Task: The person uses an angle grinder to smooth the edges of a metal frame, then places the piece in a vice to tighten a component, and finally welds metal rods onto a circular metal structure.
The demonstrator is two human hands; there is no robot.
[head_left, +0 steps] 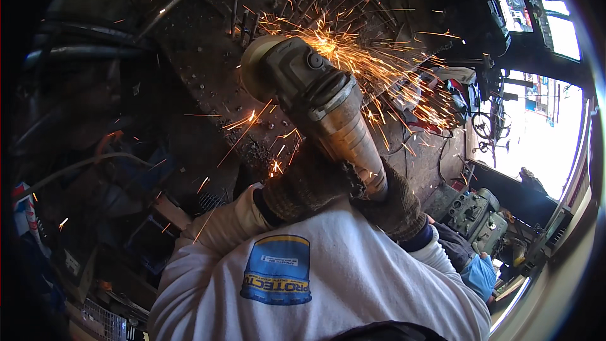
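Note:
I hold a large, worn angle grinder (344,120) up in front of my chest, its head pointing away and to the left. A pale round disc (259,69) shows at its far end, and orange sparks (334,44) spray from beyond it to the right. My left hand (306,183), in a dark knitted glove, is closed under the body, its fingertips hidden. The rear end of the grinder is gripped by my right hand (398,205), also gloved. Where the disc touches the work is hidden behind the grinder's head.
A dark metal work surface (199,66) with scattered bits and several rods lies beyond the grinder. At right stand a grey-green machine (473,218) and a bright open doorway (536,132). Dim clutter, a cable (82,163) and a wire basket (104,322) are at left.

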